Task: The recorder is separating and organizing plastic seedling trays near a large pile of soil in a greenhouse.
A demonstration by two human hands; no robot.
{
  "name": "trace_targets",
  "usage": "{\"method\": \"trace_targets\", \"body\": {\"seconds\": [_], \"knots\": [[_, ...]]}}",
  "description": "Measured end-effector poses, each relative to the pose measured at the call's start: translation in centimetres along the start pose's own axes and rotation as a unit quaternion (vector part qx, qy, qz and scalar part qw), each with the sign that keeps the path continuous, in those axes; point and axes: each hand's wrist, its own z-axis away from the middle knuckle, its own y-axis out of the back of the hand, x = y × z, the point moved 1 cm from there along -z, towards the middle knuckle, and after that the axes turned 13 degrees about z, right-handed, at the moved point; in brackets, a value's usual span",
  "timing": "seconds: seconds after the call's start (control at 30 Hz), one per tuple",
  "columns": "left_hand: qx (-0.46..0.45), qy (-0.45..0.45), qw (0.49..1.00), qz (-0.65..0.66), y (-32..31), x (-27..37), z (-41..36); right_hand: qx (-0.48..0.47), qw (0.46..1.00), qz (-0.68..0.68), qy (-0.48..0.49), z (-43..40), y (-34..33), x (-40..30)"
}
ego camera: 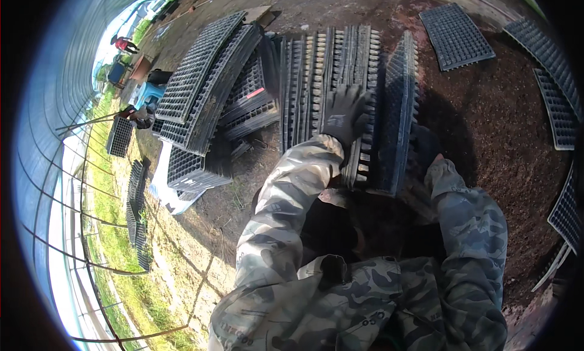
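Observation:
A row of black plastic seedling trays [303, 86] stands packed on edge before me. My left hand [343, 113], in a dark work glove, lies across the upper edges of these trays. Right of the row, a single seedling tray [396, 109] stands tilted on edge, a narrow gap between it and the rest. My right hand [424, 143], also dark-gloved, is at the right side of that tray. Deep shadow hides its fingers, so I cannot tell whether they grip it.
Tall stacks of seedling trays [200, 72] lean to the left. On the brown soil [511, 136] at right lie a flat tray [456, 36] and several others along the rim. A person in red [123, 44] is far left, near a blue plastic stool [148, 93]. Greenhouse hoops [82, 205] curve at left.

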Motion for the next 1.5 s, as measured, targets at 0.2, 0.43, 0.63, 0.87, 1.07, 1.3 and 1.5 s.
{"method": "trace_targets", "body": {"seconds": [0.2,0.43,0.63,0.87,1.07,1.3,1.5], "knots": [[-0.041,0.018,0.994,0.104,-4.9,0.5,0.4,0.141,0.802,0.553,0.176,-1.7,-4.0,-0.5],[0.065,0.035,0.997,-0.031,-7.2,-0.8,0.0,0.188,0.838,0.506,0.075,-2.8,-4.8,-5.9],[0.048,0.040,0.998,-0.028,-7.2,-0.2,-2.3,0.203,0.842,0.438,0.241,-5.7,-2.1,-2.2],[0.032,0.043,0.998,0.028,-5.1,0.5,-2.7,0.212,0.831,0.473,0.203,-5.6,-4.3,-3.9],[0.005,0.059,0.998,0.027,-3.8,0.6,-1.7,0.243,0.903,0.329,0.129,-4.4,-5.1,-4.8],[-0.027,0.038,0.999,-0.003,-2.9,-1.9,-1.1,0.188,0.840,0.507,0.045,-2.7,1.5,-0.8],[-0.091,0.016,0.995,0.025,-2.4,-1.0,-1.1,0.183,0.966,-0.048,-0.179,-1.4,1.0,-0.1]]}}
